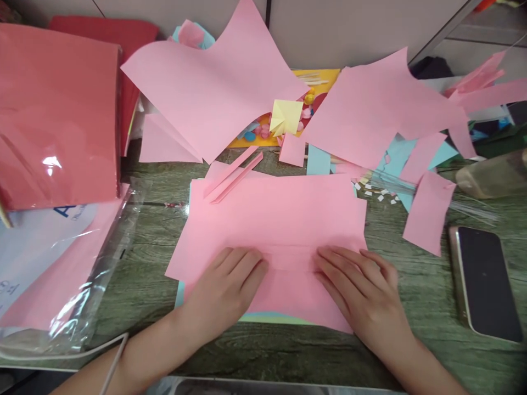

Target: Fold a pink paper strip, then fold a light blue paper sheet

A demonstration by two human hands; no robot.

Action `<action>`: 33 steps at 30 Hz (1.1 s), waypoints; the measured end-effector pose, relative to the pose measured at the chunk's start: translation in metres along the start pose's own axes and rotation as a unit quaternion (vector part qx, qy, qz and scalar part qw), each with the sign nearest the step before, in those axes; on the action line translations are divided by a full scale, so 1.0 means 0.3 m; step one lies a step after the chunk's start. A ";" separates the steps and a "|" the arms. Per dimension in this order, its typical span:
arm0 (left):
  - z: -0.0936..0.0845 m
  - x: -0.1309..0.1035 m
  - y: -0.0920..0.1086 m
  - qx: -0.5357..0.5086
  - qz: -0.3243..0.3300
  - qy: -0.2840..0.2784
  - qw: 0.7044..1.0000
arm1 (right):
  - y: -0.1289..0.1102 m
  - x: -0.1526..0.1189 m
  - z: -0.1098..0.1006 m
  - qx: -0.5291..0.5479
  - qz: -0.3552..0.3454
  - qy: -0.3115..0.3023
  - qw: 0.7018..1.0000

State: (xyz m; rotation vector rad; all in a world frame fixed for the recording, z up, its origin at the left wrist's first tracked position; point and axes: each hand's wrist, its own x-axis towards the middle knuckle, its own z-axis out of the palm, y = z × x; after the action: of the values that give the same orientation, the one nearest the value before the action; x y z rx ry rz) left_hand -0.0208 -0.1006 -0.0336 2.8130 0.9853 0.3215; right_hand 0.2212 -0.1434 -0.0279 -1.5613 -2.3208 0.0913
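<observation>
A single head-worn view looks forward and steeply down from just above the surface. It sits close: both forearms enter from the bottom edge of the frame, and a partition wall closes off the top of the frame.

The pink sheet lies flat on the table, wider than deep, with a folded band running across it near its front edge. The left hand and the right hand rest palm down on that band, fingers spread flat, fingertips pointing inward toward each other. Beneath the sheet's front edge, pale blue and green paper peeks out.
</observation>
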 end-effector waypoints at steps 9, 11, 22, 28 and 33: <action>0.004 0.010 0.009 -0.051 -0.059 -0.016 0.997 | -0.005 0.016 0.009 0.007 0.003 0.007 1.000; -0.004 0.019 0.006 -0.066 -0.066 -0.017 0.996 | -0.007 0.023 0.008 0.017 -0.002 0.007 1.000; -0.018 0.029 0.006 -0.086 -0.108 -0.074 0.988 | 0.022 0.038 0.029 0.083 0.018 -0.001 0.996; -0.015 0.036 0.011 -0.059 -0.106 -0.094 0.988 | 0.024 0.052 0.041 0.089 0.053 -0.017 0.994; -0.017 0.052 0.017 -0.041 -0.100 -0.107 0.988 | -0.006 0.029 0.027 0.005 -0.027 0.009 1.000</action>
State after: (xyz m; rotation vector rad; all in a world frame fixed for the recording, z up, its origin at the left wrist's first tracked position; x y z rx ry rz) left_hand -0.0072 -0.0944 -0.0251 2.5797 1.1628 0.0346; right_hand 0.2141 -0.1353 -0.0329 -1.4883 -2.3428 0.0770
